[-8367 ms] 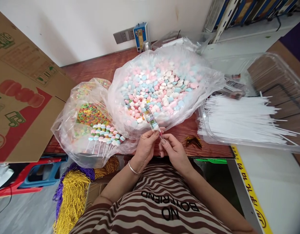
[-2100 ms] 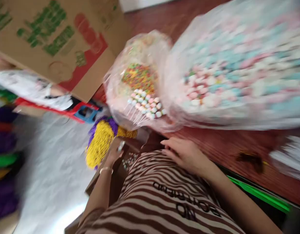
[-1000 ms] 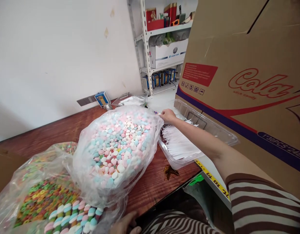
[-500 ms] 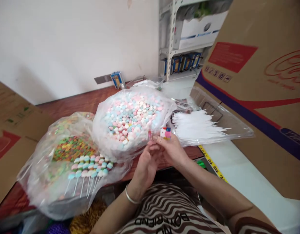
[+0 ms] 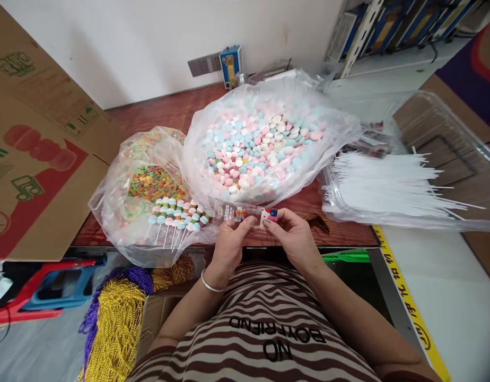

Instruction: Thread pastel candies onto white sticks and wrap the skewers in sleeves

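Observation:
A small clear printed wrapper (image 5: 234,213) is stretched between both hands at the table's front edge. My left hand (image 5: 230,245) pinches it between thumb and fingers. With thumb and forefinger, my right hand (image 5: 295,236) grips its colourful end (image 5: 269,215). Behind them lies a large plastic bag of pastel candies (image 5: 261,148). To the left, candy skewers on white sticks (image 5: 179,215) rest on a bag of small multicoloured candies (image 5: 155,182). White sticks (image 5: 388,183) fill a clear tray on the right.
Cardboard boxes (image 5: 42,138) stand at both sides. A blue box (image 5: 231,66) leans by the wall socket (image 5: 204,64). Yellow tape (image 5: 406,302) runs along the white surface. Gold and purple cords (image 5: 115,313) hang below the table at left.
The view has tilted down and shifted right. My hands have moved apart, and the wrapper now lies flat and stretched between them.

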Action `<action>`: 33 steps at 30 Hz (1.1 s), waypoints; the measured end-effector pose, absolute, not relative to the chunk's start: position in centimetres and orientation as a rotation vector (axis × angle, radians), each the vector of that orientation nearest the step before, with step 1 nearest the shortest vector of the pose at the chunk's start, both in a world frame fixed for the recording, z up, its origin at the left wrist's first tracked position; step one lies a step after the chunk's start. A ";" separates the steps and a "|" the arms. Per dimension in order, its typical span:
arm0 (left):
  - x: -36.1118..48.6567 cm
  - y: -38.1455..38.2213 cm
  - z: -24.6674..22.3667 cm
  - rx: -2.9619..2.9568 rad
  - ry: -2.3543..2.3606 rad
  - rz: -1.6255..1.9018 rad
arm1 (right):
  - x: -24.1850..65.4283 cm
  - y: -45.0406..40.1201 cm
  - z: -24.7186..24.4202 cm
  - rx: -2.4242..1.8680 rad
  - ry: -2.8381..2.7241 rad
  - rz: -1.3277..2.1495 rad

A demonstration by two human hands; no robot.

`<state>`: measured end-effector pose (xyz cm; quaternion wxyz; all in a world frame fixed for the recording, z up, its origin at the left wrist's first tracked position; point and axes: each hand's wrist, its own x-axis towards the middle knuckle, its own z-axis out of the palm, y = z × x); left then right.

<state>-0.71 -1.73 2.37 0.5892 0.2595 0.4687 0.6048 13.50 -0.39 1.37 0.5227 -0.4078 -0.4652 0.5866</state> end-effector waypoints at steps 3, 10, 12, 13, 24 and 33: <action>-0.8 -1.6 1.7 0.661 1.114 1.408 | 13.3 -0.6 1.3 -0.996 -1.114 1.440; -0.1 -1.0 0.8 0.539 1.136 1.449 | 13.6 -0.3 0.6 -1.131 -1.205 1.337; 0.0 -0.8 0.8 0.479 1.150 1.450 | 13.5 -0.1 0.2 -1.151 -1.216 1.321; 0.0 -0.6 0.8 0.468 1.150 1.450 | 13.5 0.0 0.0 -1.159 -1.222 1.317; -0.3 0.2 -0.2 0.521 1.151 1.527 | 13.8 0.9 0.3 -1.139 -1.231 1.330; -0.4 0.3 -0.8 0.508 1.179 1.467 | 14.0 1.3 -0.3 -1.181 -1.155 1.302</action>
